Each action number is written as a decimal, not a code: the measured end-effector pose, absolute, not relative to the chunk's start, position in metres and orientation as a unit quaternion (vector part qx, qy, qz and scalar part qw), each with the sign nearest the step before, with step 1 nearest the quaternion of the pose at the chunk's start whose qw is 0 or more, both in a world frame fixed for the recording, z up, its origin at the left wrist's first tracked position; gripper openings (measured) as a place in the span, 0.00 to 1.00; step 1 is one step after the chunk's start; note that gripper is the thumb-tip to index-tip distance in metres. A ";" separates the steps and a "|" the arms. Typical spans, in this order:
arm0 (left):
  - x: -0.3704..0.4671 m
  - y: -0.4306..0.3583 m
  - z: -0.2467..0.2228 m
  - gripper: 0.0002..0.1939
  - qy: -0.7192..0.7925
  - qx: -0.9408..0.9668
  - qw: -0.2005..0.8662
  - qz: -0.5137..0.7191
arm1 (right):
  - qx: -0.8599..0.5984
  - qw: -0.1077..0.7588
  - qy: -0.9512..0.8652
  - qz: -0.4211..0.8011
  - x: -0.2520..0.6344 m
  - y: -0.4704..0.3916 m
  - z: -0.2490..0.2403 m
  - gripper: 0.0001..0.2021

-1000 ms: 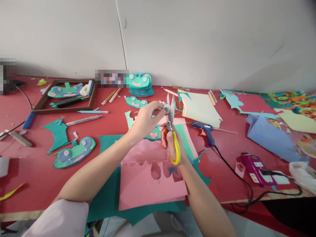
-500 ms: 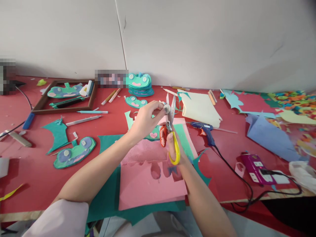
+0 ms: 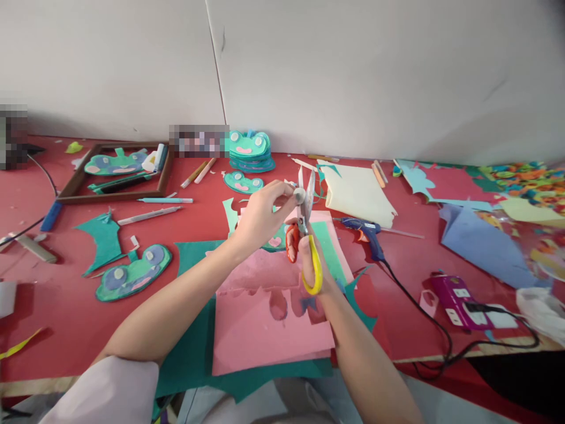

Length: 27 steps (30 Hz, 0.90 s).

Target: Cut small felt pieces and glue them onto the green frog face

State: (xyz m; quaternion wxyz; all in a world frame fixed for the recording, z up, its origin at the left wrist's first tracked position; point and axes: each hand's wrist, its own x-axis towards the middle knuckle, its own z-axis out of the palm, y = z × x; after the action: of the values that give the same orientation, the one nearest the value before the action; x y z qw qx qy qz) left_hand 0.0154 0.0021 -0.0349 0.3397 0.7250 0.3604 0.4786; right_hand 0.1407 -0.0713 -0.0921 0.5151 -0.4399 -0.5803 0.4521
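Observation:
My left hand (image 3: 261, 213) pinches a small round whitish felt piece (image 3: 299, 195) between thumb and fingertips. My right hand (image 3: 314, 268) grips scissors (image 3: 314, 277) with one yellow and one red handle, fingers through the loops. The scissor blades point up and stand apart, right beside the felt piece. Below my hands lie pink felt sheets (image 3: 265, 341) with shapes cut out, on a dark green felt sheet (image 3: 189, 330). A green frog-face felt piece (image 3: 274, 242) with a pink heart shape is partly hidden behind my hands.
Stacked felt frog faces (image 3: 249, 154) stand by the wall. A blue glue gun (image 3: 368, 232) with its cord lies right, near a purple power strip (image 3: 457, 300). Another frog face (image 3: 132, 274) and a wooden frame (image 3: 66, 199) with pens are left. Cream felt (image 3: 357, 191) lies behind.
Both hands stay almost in place. The scissor blades look slightly wider apart than before.

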 end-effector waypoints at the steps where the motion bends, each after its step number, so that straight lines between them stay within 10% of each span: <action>1: 0.016 0.002 -0.035 0.07 0.360 0.721 0.345 0.482 | -0.439 0.516 -0.579 0.454 0.140 -0.071 -0.092 0.22; 27: 0.020 -0.002 -0.038 0.06 0.370 0.708 0.323 0.507 | -0.451 0.512 -0.581 0.444 0.140 -0.071 -0.091 0.22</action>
State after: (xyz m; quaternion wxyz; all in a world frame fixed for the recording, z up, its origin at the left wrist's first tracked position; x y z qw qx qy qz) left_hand 0.0199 -0.0020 -0.0379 0.3227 0.7079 0.3705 0.5074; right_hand 0.1400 -0.0713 -0.0910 0.5119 -0.4513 -0.5808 0.4438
